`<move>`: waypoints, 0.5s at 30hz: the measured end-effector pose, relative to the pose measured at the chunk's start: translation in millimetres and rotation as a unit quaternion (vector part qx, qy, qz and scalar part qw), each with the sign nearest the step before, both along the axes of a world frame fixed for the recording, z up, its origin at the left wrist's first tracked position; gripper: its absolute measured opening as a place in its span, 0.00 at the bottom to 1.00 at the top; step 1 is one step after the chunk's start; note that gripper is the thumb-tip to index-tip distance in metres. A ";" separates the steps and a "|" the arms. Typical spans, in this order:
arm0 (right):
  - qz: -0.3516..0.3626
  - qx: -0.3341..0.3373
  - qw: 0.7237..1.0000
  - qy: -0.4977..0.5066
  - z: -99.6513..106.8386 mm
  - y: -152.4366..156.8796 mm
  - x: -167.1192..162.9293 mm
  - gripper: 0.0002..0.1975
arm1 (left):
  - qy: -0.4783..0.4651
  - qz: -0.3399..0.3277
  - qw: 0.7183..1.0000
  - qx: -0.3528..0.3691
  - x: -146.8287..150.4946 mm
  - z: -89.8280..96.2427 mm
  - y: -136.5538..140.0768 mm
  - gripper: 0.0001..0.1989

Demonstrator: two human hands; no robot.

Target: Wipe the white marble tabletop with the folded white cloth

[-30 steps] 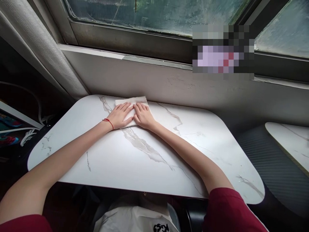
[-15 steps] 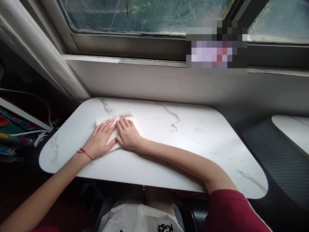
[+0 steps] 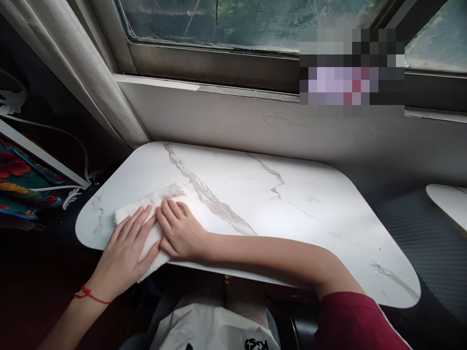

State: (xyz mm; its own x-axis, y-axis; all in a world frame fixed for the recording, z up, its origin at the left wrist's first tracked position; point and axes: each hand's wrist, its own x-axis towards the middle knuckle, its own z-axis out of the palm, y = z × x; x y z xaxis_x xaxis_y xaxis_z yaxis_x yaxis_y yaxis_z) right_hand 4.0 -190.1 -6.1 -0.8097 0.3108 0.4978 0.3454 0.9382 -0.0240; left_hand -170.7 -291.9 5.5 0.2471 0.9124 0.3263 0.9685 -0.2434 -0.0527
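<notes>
A white cloth (image 3: pixel 134 208) lies on the marble-patterned white tabletop (image 3: pixel 233 180), its lower corner hanging past the front edge. My left hand (image 3: pixel 127 243), with a red string bracelet at the wrist, rests flat on the cloth with fingers stretched out. Beside it, my right hand (image 3: pixel 178 228) presses on the cloth with bent fingers, bunching its right part. The two hands touch or nearly touch. Part of the cloth is hidden under them.
Behind the table rise a wall (image 3: pixel 219 116) and a window (image 3: pixel 248 24). A pale curtain (image 3: pixel 87 73) hangs at left, above white cables (image 3: pixel 73 194). Another white tabletop (image 3: pixel 448 204) stands at right. A blurred-out patch covers part of the window frame.
Both hands have slid the cloth toward me and to the left, to the table's front edge. A broad grey vein on the tabletop is now uncovered. The view has shifted slightly.
</notes>
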 end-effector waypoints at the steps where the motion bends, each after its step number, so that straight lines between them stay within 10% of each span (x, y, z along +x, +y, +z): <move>1: 0.001 -0.005 1.000 0.000 0.5 2.4 -5.5 0.33 | -0.002 0.002 1.000 -0.007 -5.6 0.9 2.8 0.35; 15: -0.017 -0.040 0.999 -0.028 -1.3 88.5 -56.4 0.30 | 0.009 0.066 0.996 -0.065 -43.9 7.2 97.2 0.34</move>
